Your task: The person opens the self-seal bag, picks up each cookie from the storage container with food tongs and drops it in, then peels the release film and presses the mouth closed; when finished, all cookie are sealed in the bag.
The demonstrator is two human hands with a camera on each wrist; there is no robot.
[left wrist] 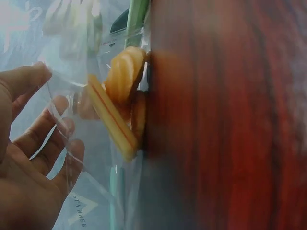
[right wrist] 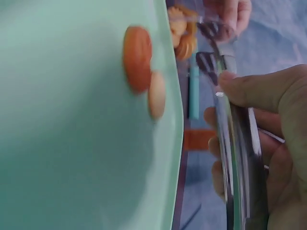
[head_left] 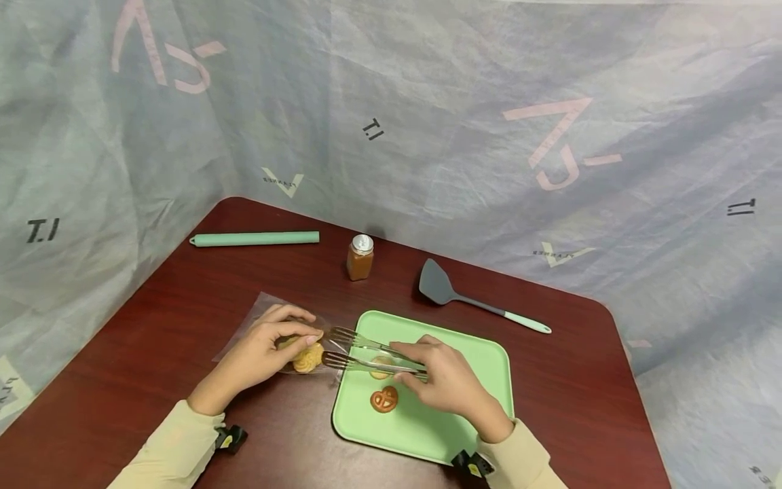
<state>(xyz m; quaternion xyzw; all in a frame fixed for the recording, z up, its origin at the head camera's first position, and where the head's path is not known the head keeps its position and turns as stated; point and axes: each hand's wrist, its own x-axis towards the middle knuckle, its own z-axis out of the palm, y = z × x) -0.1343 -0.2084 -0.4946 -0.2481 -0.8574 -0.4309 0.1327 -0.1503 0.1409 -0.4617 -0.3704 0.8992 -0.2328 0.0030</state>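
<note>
Pinched at its edge by my left hand is a clear plastic bag lying on the table. Several cookies show inside it, including a ridged golden cookie and a sandwich stick. My right hand grips metal tongs with fork-shaped ends. The tongs' two ends stand apart near the bag's mouth, with nothing seen between them. Beneath the tongs, a green tray holds a pretzel-shaped cookie and a pale round cookie, partly hidden by the tongs.
A grey spatula with a pale green handle lies behind the tray. Further left stands a spice jar with a silver lid. At the back left lies a long green stick-like item. Printed cloth hangs behind the table.
</note>
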